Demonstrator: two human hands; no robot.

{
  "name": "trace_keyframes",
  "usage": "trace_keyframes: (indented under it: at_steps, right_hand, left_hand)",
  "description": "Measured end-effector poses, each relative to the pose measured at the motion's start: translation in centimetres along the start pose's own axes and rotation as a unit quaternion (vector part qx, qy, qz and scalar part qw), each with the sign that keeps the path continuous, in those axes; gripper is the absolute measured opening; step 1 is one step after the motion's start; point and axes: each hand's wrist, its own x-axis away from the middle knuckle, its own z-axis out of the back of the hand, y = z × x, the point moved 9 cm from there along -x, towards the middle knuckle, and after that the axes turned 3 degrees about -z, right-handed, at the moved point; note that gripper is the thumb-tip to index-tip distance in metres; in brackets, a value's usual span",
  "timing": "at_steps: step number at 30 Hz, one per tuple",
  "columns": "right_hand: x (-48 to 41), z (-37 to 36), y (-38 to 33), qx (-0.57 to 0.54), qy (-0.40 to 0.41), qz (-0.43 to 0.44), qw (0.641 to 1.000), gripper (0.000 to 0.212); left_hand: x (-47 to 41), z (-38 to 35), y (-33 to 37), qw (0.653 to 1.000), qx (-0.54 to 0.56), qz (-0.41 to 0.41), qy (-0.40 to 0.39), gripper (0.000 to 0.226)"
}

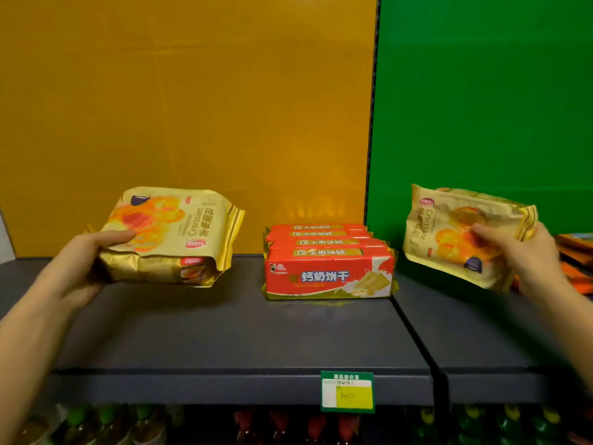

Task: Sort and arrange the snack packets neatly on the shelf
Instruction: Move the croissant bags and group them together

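Note:
My left hand grips a gold croissant packet by its near left end, holding it flat just above the dark shelf on the left. My right hand holds a second gold croissant packet, tilted toward me, over the right shelf section. Between them several red biscuit packets lie in a row front to back on the shelf, the front one facing me.
An orange back panel stands behind the left section and a green one behind the right. Orange packets lie at the far right edge. A price tag hangs on the shelf's front lip. Bottles stand on the shelf below.

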Motion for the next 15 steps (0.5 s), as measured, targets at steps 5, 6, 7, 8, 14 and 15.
trace_keyframes:
  at_steps: [5,6,7,8,14,15]
  right_hand:
    - [2.2,3.5,-2.7,-0.047,-0.002,0.026,0.999,0.090]
    - [2.7,4.5,-3.5,-0.052,-0.002,0.035,0.998,0.093]
    - [3.3,5.5,-4.2,-0.056,-0.005,0.042,0.998,0.095]
    - [3.8,6.5,-4.8,-0.059,-0.006,0.049,0.997,0.096]
    - [6.1,16.5,-6.7,-0.054,0.032,0.062,0.996,0.098]
    - [6.4,18.5,-6.8,-0.046,0.041,0.058,0.996,0.098]
  left_hand:
    - [-0.4,-8.4,1.4,0.996,0.047,-0.040,-0.067,0.013]
    - [-0.2,-10.4,1.4,0.994,0.055,-0.045,-0.081,0.013]
    - [0.1,-12.4,1.2,0.993,0.063,-0.049,-0.092,0.013]
    - [0.4,-14.3,1.0,0.991,0.071,-0.053,-0.101,0.012]
    - [4.0,-27.0,-1.1,0.978,0.101,-0.022,-0.182,0.008]
    - [4.9,-29.1,-1.5,0.975,0.101,-0.018,-0.195,0.009]
